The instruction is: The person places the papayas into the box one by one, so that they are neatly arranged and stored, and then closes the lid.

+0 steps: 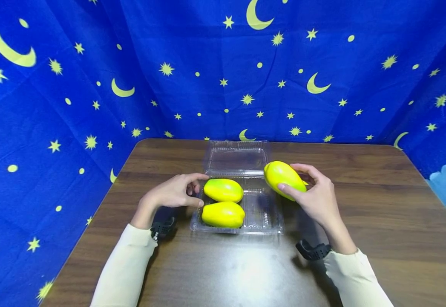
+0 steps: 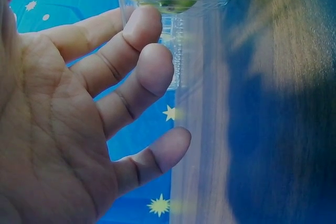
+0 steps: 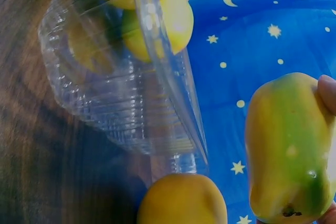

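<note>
My right hand (image 1: 318, 198) grips a yellow-green papaya (image 1: 282, 177), held up over the right edge of a clear plastic clamshell box (image 1: 261, 209). Two more papayas lie side by side in the box's left half, the rear papaya (image 1: 223, 190) and the front papaya (image 1: 223, 215). At the box's left edge is my left hand (image 1: 171, 190), thumb and index finger spread beside those two fruits. In the left wrist view its loosely bent fingers (image 2: 155, 69) hold nothing. The right wrist view shows another yellow fruit (image 3: 182, 200) below the held one, mostly hidden in the head view.
The box's lid (image 1: 238, 157) lies folded back towards the rear of the brown wooden table (image 1: 161, 157). A blue curtain (image 1: 192, 55) with moons and stars hangs behind and at the sides. Black wrist bands (image 1: 312, 250) sit on both wrists.
</note>
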`<state>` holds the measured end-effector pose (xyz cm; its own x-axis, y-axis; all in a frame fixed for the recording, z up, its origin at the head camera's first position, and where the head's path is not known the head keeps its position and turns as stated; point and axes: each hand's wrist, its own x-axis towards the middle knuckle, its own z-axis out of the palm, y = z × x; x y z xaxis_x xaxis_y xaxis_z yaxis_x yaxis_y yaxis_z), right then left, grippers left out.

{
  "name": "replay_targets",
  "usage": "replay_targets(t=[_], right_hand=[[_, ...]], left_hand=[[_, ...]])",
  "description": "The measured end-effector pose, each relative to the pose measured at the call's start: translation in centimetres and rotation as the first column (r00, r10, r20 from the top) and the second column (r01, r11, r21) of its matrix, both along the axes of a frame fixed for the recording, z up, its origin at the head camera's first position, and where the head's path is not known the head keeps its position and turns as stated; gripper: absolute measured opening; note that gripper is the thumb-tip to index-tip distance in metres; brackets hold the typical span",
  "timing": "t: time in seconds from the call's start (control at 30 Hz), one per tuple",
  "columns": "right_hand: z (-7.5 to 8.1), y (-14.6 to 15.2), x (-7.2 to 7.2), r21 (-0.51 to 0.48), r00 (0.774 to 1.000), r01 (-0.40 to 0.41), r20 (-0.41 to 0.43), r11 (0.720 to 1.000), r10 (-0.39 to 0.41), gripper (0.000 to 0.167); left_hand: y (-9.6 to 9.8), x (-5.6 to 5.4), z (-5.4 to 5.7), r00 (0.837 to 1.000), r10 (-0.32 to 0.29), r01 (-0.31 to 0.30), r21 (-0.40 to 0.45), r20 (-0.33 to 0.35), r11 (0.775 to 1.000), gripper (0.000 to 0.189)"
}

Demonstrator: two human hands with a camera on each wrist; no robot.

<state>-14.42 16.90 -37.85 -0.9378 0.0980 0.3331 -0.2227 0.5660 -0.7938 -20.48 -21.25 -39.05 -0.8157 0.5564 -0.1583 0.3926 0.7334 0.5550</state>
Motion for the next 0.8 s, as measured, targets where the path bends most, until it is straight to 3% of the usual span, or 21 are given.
replay_targets(t=[0.33, 0.8], right_hand=[[0.1, -0.8, -0.7, -0.020, 0.999, -0.031, -0.019, 0.999, 0.031, 0.055], [-1.3, -2.4, -2.0, -0.050, 0.995, -0.100, -0.015, 0.994, 0.099, 0.058]], left_hand=[[0.1, -0.1, -0.1, 1.000, -0.011, 0.011, 0.005, -0.005, 1.000, 0.078], [-0.1, -0.1, -0.1, 1.000, -0.006, 0.006, 0.003, 0.001, 1.000, 0.078]])
